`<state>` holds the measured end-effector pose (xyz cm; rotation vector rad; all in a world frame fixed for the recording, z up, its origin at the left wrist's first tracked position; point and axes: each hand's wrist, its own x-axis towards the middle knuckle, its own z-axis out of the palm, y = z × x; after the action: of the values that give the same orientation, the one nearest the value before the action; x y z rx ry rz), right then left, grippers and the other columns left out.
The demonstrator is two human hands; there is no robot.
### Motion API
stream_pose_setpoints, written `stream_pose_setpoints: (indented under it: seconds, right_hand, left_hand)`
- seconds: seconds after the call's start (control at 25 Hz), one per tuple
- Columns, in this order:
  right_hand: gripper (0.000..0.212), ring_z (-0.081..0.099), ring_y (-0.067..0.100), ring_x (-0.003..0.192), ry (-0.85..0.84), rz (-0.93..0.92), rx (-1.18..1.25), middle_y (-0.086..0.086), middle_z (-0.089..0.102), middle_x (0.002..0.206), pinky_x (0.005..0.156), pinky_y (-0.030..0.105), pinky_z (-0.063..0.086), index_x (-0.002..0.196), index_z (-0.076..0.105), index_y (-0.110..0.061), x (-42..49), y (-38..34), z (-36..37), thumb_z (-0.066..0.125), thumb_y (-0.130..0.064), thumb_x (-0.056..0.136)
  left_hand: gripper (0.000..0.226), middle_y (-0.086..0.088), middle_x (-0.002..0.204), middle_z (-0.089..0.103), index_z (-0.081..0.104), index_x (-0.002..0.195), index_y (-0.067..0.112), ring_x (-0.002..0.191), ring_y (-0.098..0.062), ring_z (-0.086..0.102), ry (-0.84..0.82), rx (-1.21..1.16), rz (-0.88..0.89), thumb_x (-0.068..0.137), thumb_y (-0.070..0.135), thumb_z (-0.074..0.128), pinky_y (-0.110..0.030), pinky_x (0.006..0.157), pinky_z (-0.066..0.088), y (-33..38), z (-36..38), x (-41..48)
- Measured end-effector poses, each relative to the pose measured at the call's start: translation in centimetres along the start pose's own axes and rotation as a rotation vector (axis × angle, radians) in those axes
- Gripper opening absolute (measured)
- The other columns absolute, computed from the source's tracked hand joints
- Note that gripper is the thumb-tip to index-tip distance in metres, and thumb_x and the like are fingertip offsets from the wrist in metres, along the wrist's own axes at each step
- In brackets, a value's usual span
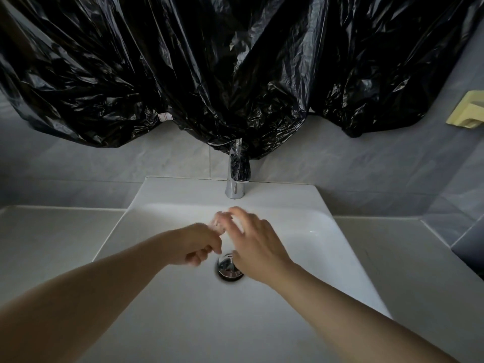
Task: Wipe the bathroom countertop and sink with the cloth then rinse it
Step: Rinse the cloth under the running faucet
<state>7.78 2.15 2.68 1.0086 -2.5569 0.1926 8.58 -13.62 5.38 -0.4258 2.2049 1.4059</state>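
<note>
Head view: my left hand [195, 244] curls its grip, too blurred to tell whether it holds anything, beside my right hand [255, 247], grip loosely spread and empty, both above the drain [229, 268] of the white sink [162, 297] set in the table [52, 237], with the faucet [237, 179] behind.

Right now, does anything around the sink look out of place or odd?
Yes. Crumpled black plastic sheeting hangs over the wall above the sink, its lower edge draping onto the faucet. Also, no cloth is in view: the left hand and right hand hover over the sink, motion-blurred.
</note>
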Motion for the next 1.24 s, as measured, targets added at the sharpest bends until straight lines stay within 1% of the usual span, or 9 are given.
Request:
stream_pose_setpoints:
  seconds: [0.16, 0.28, 0.44, 0.6, 0.68, 0.76, 0.84, 1.0, 1.24]
  right_hand:
    - [0.047, 0.058, 0.021, 0.072, 0.313, -0.178, -0.188, 0.002, 0.060, 0.094, 0.069, 0.033, 0.041, 0.112, 0.049, -0.019, 0.7, 0.2, 0.5, 0.056, -0.015, 0.065]
    - [0.014, 0.045, 0.021, 0.053, 0.423, -0.182, -0.252, -0.001, 0.046, 0.059, 0.061, 0.031, 0.024, 0.068, 0.053, -0.016, 1.9, 0.3, -1.1, 0.045, -0.007, 0.063]
    - [0.018, 0.043, 0.018, 0.046, 0.316, -0.201, -0.391, -0.004, 0.043, 0.048, 0.057, 0.028, 0.021, 0.049, 0.051, -0.019, 2.6, 0.9, -2.8, 0.041, -0.006, 0.055]
    - [0.017, 0.046, 0.015, 0.037, 0.054, -0.133, -0.334, -0.006, 0.047, 0.039, 0.049, 0.020, 0.031, 0.039, 0.052, -0.022, 3.3, 0.2, -3.1, 0.068, -0.015, 0.036]
    - [0.023, 0.057, 0.018, 0.048, -0.086, -0.024, -0.252, -0.002, 0.061, 0.052, 0.055, 0.023, 0.033, 0.047, 0.053, -0.022, 3.4, 0.0, -3.7, 0.075, -0.027, 0.053]
    - [0.028, 0.058, 0.026, 0.071, -0.199, 0.070, -0.157, 0.005, 0.069, 0.084, 0.061, 0.026, 0.029, 0.060, 0.044, -0.019, 3.3, 0.1, -3.7, 0.054, -0.023, 0.086]
    - [0.026, 0.048, 0.026, 0.076, -0.298, 0.202, 0.039, 0.005, 0.066, 0.094, 0.062, 0.027, 0.031, 0.066, 0.042, -0.016, 3.0, -0.2, -4.2, 0.042, -0.019, 0.092]
    - [0.027, 0.048, 0.024, 0.072, -0.428, 0.421, 0.335, -0.001, 0.053, 0.071, 0.055, 0.026, 0.032, 0.059, 0.041, -0.019, 2.8, -0.4, -4.2, 0.044, -0.021, 0.086]
    - [0.030, 0.036, 0.017, 0.061, -0.468, 0.653, 0.835, -0.001, 0.040, 0.059, 0.054, 0.026, 0.027, 0.050, 0.040, -0.015, 2.6, -1.2, -4.1, 0.053, -0.003, 0.073]
  left_hand:
    - [0.029, 0.007, 0.042, 0.037, 0.044, 0.051, 0.019, 0.033, -0.004, 0.036, -0.471, -0.085, -0.171, 0.076, 0.017, 0.060, -0.013, 0.034, 0.025, 0.5, 0.4, -2.4]
    - [0.025, 0.007, 0.044, 0.044, 0.047, 0.056, 0.019, 0.036, -0.005, 0.042, -0.525, 0.079, -0.177, 0.070, 0.029, 0.065, -0.013, 0.035, 0.026, 1.4, 0.5, -2.9]
    - [0.036, 0.003, 0.049, 0.037, 0.038, 0.060, 0.017, 0.040, -0.010, 0.032, -0.224, 0.308, -0.053, 0.081, 0.023, 0.067, -0.018, 0.042, 0.020, 1.9, 0.7, -1.8]
    - [0.013, 0.000, 0.073, 0.056, 0.050, 0.074, 0.017, 0.066, -0.017, 0.051, 0.304, 1.014, 0.207, 0.081, 0.027, 0.051, -0.021, 0.054, 0.033, 3.0, 1.5, -1.6]
    - [0.016, 0.000, 0.094, 0.064, 0.055, 0.084, 0.019, 0.083, -0.022, 0.059, 0.496, 1.248, 0.336, 0.085, 0.025, 0.041, -0.023, 0.062, 0.037, 3.3, 1.7, -1.9]
    - [0.024, -0.001, 0.100, 0.066, 0.060, 0.093, 0.019, 0.090, -0.025, 0.062, 0.583, 1.397, 0.444, 0.090, 0.024, 0.037, -0.026, 0.064, 0.036, 3.1, 1.5, -1.7]
    - [0.026, -0.001, 0.101, 0.067, 0.060, 0.097, 0.018, 0.090, -0.027, 0.063, 0.631, 1.485, 0.504, 0.093, 0.024, 0.035, -0.027, 0.063, 0.034, 3.0, 1.3, -1.5]
    - [0.019, -0.002, 0.096, 0.068, 0.057, 0.092, 0.017, 0.085, -0.027, 0.064, 0.643, 1.507, 0.633, 0.093, 0.022, 0.039, -0.024, 0.057, 0.029, 2.8, 1.3, -1.0]
    - [0.022, 0.001, 0.045, 0.055, 0.053, 0.053, 0.016, 0.036, -0.019, 0.052, 0.708, 1.532, 0.918, 0.069, 0.027, 0.064, -0.019, 0.050, 0.026, 2.8, 0.0, -0.6]
